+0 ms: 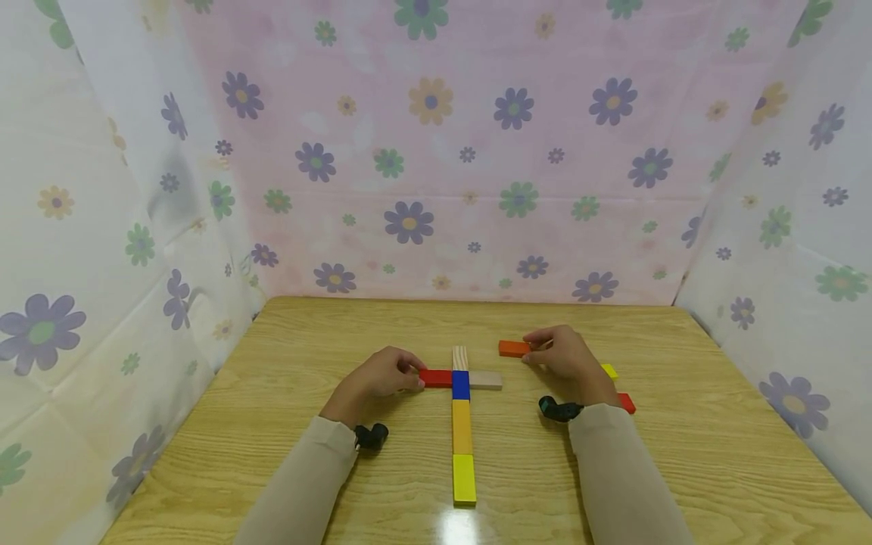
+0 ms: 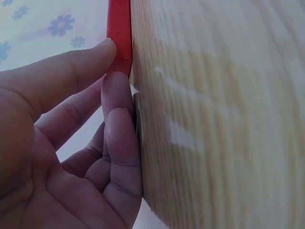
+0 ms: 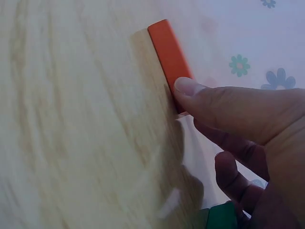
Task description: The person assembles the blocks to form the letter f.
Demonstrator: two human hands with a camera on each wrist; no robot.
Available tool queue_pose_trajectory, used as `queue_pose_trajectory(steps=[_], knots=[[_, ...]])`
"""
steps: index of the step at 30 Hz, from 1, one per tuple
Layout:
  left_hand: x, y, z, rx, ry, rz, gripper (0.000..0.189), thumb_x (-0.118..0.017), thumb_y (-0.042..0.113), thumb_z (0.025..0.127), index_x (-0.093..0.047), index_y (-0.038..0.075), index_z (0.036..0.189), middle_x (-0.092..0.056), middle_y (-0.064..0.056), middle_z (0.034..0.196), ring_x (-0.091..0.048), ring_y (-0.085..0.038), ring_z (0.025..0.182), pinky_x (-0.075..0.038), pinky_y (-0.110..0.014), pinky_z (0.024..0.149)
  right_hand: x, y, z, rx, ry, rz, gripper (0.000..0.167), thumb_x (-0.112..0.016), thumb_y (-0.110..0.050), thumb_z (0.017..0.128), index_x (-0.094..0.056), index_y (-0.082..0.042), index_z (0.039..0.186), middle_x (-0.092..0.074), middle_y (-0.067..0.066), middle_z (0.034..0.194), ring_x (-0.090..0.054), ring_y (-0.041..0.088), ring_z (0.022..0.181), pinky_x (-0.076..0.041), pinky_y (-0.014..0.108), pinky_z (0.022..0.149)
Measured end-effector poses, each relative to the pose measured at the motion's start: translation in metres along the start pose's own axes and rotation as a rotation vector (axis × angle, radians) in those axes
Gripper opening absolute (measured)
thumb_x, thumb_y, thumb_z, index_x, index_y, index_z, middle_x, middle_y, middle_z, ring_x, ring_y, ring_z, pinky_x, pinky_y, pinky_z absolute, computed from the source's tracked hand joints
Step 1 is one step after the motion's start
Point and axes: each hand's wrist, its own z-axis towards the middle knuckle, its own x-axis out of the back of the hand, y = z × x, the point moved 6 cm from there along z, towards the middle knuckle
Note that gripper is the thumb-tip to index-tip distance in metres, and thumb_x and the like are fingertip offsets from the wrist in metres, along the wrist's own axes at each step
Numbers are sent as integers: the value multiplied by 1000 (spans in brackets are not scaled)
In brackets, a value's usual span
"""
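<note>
My left hand (image 1: 384, 372) pinches the outer end of a red block (image 1: 436, 378); the left wrist view shows the thumb on its face and fingers under its end. That red block meets a blue block (image 1: 460, 384). A pale wood block (image 1: 486, 381) extends from the blue one's right side and a striped wood block (image 1: 459, 357) stands beyond it. Toward me run an amber block (image 1: 462, 426) and a yellow block (image 1: 464, 478), making a cross. Further right, my right hand (image 1: 562, 354) pinches an orange block (image 3: 169, 57) by its right end, low over the table.
Beside my right wrist lie another yellow block (image 1: 609, 371) and another red block (image 1: 627, 403), both partly hidden by the arm. A green block (image 3: 221, 217) shows below the right hand in its wrist view. Flowered cloth (image 1: 409, 250) hangs around the wooden table (image 1: 272, 462).
</note>
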Motion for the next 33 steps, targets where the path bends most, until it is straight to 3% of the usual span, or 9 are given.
queue_pose_trajectory(steps=[4, 9, 17, 25, 33], knots=[[0, 0, 0, 2, 2, 10, 23, -77, 17, 94, -76, 15, 117, -62, -4, 86, -51, -18, 74, -43, -29, 65, -3, 3, 1, 3, 1, 28, 36, -76, -23, 96, -71, -14, 131, -66, 10, 134, -61, 27, 116, -52, 45, 99], [0, 1, 0, 5, 4, 14, 22, -76, 17, 94, -76, 15, 117, -64, -4, 89, -53, -19, 76, -44, -30, 67, -2, 1, 4, 30, 23, -19, 34, -76, -22, 95, -73, -12, 127, -68, 11, 125, -64, 27, 108, -54, 44, 96], [-1, 0, 0, 4, 4, 14, 23, -76, 18, 95, -76, 16, 117, -62, -4, 88, -51, -18, 74, -43, -29, 64, -2, -1, 4, 31, 27, -33, 35, -72, -22, 99, -70, -12, 133, -66, 13, 131, -63, 27, 109, -53, 46, 98], [-2, -2, 0, -9, -13, 7, 24, -76, 18, 95, -75, 14, 119, -63, -4, 87, -53, -18, 74, -46, -30, 67, -13, -20, 15, 139, 62, -162, 33, -70, -16, 100, -70, -9, 132, -70, 13, 123, -62, 27, 99, -53, 43, 89], [1, 0, 0, -4, -12, 26, 24, -76, 19, 94, -75, 16, 118, -62, -3, 86, -53, -18, 75, -46, -29, 67, -20, -36, 30, 140, 33, -178, 33, -67, -16, 101, -70, -11, 133, -70, 11, 124, -62, 26, 98, -54, 41, 87]])
